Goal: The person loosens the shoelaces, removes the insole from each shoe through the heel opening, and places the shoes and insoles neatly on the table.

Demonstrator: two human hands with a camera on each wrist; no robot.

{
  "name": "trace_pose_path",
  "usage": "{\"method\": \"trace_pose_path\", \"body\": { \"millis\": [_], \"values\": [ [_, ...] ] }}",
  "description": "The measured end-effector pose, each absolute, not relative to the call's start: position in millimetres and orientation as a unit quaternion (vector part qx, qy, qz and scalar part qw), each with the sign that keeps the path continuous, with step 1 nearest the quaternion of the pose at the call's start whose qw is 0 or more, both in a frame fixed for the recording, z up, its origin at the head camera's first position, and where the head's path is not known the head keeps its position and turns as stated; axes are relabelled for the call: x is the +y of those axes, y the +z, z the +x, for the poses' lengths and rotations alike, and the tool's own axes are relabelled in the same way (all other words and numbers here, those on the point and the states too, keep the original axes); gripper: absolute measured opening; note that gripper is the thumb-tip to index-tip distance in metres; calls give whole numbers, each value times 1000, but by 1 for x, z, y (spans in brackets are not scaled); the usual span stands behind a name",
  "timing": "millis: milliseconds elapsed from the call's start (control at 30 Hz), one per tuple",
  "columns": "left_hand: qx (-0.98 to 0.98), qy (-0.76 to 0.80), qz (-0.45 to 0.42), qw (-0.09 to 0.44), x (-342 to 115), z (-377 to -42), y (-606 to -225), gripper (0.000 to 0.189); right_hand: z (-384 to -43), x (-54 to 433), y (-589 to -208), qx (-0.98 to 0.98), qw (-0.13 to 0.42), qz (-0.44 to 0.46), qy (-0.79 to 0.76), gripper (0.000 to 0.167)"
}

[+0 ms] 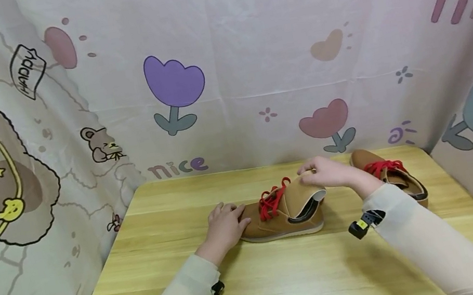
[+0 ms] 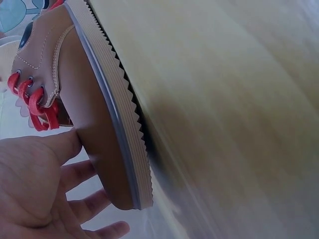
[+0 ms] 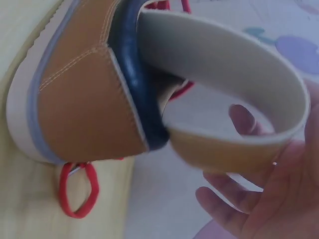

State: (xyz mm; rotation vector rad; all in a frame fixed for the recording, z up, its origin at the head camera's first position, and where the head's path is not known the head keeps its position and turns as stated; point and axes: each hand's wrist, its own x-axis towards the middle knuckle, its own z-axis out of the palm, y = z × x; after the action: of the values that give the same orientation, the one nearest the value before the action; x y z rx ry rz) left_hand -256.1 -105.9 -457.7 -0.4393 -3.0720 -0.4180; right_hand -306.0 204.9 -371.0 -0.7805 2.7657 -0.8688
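Note:
A brown shoe (image 1: 279,228) with red laces (image 1: 270,204) and a pale sole lies on the table, its toe to the left. My left hand (image 1: 225,223) holds the toe, with the thumb against the upper and the fingers around the far side, as the left wrist view shows. A tan insole (image 1: 298,195) sticks up out of the shoe's opening, bent over into a loop. My right hand (image 1: 328,173) pinches the insole at its bend, the thumb inside the loop and the fingers outside. In the right wrist view the insole's (image 3: 224,152) ends run down past the dark padded collar (image 3: 133,74).
A second brown shoe (image 1: 362,158) with red laces stands at the back right, partly behind the right forearm. The wood-grain table (image 1: 170,201) meets a printed curtain (image 1: 231,64) at the back. Each sleeve carries a small black wrist camera (image 1: 366,222).

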Motion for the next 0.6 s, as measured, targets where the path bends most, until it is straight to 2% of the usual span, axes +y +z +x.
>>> {"method": "trace_pose_path", "body": {
  "millis": [67, 233, 600],
  "values": [
    [-981, -132, -139, 5, -105, -256, -458, 50, -307, 201, -367, 923, 73, -271, -263, 26],
    [-981, -134, -138, 5, -105, -258, -458, 50, -309, 193, -363, 925, 93, -282, -239, 12],
    [-981, -140, -137, 2, -106, -255, -456, 50, -309, 210, -348, 923, 89, -270, -260, 24]
  ]
}}
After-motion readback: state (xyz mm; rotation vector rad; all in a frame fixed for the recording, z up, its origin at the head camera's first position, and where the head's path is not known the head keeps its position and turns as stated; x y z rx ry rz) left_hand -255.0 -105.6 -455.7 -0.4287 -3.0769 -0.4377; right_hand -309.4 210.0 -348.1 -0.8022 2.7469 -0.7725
